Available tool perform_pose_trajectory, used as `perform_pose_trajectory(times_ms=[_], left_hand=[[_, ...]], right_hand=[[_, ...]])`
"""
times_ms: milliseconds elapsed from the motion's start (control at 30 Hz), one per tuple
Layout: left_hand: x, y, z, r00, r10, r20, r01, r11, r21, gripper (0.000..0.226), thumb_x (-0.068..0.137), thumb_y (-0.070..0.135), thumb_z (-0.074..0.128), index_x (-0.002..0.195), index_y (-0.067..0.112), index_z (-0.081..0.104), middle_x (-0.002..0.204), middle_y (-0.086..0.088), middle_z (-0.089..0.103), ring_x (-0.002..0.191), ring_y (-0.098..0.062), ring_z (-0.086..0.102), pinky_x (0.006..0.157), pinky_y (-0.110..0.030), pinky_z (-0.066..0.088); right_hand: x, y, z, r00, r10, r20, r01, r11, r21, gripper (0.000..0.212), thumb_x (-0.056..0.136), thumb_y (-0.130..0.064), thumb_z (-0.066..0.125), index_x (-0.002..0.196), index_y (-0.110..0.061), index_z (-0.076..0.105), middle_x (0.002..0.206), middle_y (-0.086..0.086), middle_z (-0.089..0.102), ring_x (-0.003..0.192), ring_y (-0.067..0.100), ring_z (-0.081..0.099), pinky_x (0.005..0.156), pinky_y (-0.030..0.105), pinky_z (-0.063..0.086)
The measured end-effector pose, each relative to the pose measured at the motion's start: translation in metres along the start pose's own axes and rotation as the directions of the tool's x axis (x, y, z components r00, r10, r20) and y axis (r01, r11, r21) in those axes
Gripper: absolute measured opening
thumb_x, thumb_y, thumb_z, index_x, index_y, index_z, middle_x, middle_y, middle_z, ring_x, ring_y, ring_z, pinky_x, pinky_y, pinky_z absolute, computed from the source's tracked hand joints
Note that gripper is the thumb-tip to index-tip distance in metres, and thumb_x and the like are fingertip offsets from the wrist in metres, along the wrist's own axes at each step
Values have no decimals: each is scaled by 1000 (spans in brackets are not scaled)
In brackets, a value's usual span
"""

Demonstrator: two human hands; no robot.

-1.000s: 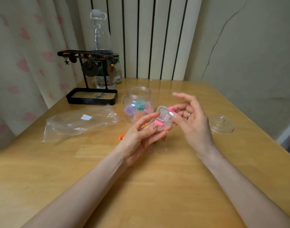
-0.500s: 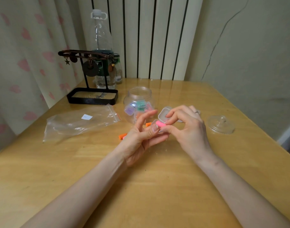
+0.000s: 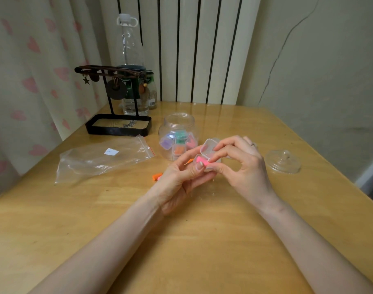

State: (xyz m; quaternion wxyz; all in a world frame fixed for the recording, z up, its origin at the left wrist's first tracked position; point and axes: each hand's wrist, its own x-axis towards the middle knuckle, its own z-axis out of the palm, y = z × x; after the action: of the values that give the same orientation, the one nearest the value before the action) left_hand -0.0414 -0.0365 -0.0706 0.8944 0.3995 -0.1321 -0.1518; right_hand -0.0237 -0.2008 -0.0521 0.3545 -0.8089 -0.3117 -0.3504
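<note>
Right grip (image 3: 242, 165) closed onto case (image 3: 208, 148) in left grip (image 3: 179, 181).

- Table (image 3: 202, 240): glossy varnished wood.
- Small case (image 3: 208, 148): clear smooth plastic.
- Jar (image 3: 178, 124): clear plastic.
- Bag (image 3: 100, 160): thin glossy plastic film.
- Stand (image 3: 117, 126): matt black metal.
- Lid (image 3: 283, 162) near the right edge: clear, glossy.

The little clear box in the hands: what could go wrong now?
1. The little clear box is held only by the fingertips of the left hand, lid open, so it might slip and drop.
2. The right hand pinches the pink foam piece at the box's edge; it could pop out and end up loose like the orange piece on the table.
3. The open jar stands just behind the hands, so a jerk might knock it.
</note>
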Motion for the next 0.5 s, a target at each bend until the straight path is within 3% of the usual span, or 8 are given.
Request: perform_pose_trajectory(times_ms=[133, 267, 367, 500], left_hand=[[-1, 1, 0, 1000, 9, 3, -9, 1000, -22, 91, 52, 14, 89, 133, 6, 48, 112, -18, 67, 100, -28, 67, 78, -28, 57], [-2, 1, 0, 1000, 6, 7, -6, 1000, -26, 88, 56, 12, 86, 134, 5, 46, 121, -24, 61, 110, -36, 62, 82, -32, 56], [0, 1, -1, 998, 17, -52, -17, 1000, -4, 89, 49, 21, 91, 126, 4, 50, 107, -17, 68, 99, -31, 67, 75, -30, 57], [2, -1, -6, 991, 54, -119, -45, 996, 75, 77, 46, 38, 91, 104, 3, 54, 99, -14, 67, 97, -33, 68, 70, -28, 57]], right_hand=[[-2, 1, 1, 1000, -16, -14, 16, 1000, -18, 18, 78, -31, 67, 73, -15, 72, 88, -1, 62, 82, 21, 55, 83, 16, 32], [-4, -5, 8, 999, 32, -33, -33, 998, -50, 23, 78, -37, 64, 74, -16, 70, 88, -1, 60, 84, 19, 53, 82, 21, 37], [-3, -5, 5, 998, 5, -60, -6, 1000, -15, 20, 81, -31, 62, 77, -14, 72, 89, 1, 60, 84, 19, 55, 83, 23, 38], [1, 16, -4, 960, 204, -192, -180, 974, 136, 10, 84, -11, 62, 84, -16, 71, 87, 1, 63, 80, 12, 57, 71, 16, 42]])
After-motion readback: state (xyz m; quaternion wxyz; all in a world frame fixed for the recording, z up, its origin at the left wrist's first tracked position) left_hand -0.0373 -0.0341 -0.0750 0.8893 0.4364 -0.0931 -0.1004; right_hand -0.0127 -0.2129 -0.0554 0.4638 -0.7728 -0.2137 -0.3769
